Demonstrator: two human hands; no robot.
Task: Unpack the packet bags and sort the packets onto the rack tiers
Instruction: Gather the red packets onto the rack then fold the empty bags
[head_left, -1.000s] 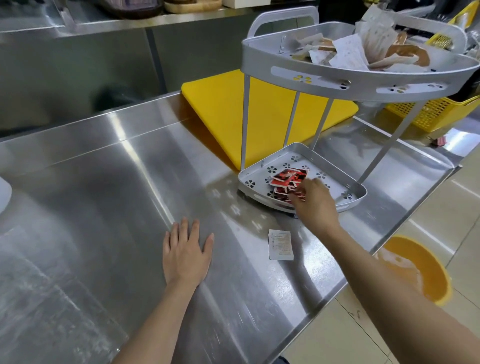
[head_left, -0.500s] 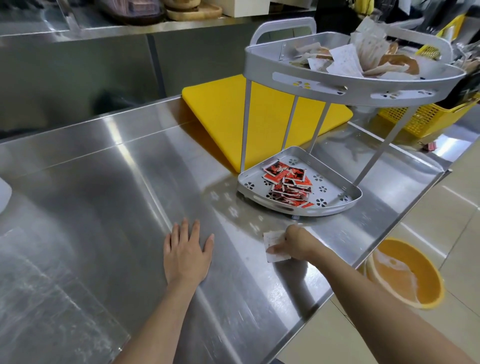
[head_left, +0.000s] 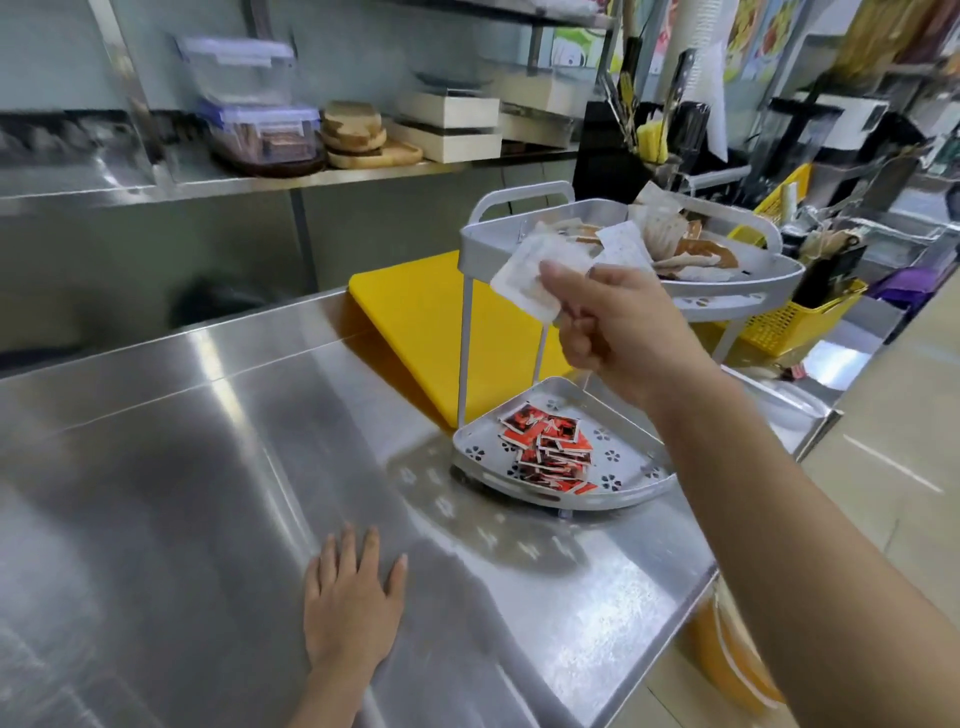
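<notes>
A grey two-tier rack (head_left: 467, 343) stands on the steel counter (head_left: 208, 441). Its lower tier (head_left: 631, 470) holds a heap of red packets (head_left: 550, 452). Its upper tier (head_left: 727, 299) holds several white and brown packets (head_left: 670, 249). My right hand (head_left: 618, 325) is raised in front of the upper tier's left corner, pinching a white packet (head_left: 527, 280) between thumb and fingers. My left hand (head_left: 350, 608) lies flat on the counter, fingers spread, holding nothing.
A yellow cutting board (head_left: 415, 312) lies behind the rack. A yellow basket (head_left: 789, 322) with utensils stands to the right. The back shelf carries lidded containers (head_left: 260, 130) and wooden boards (head_left: 358, 140). An orange bucket (head_left: 727, 660) sits on the floor past the counter's edge.
My right hand picked the white packet off the counter and lifted it up to the level of the upper tier. The left hand stayed put. The view tilted upward.
</notes>
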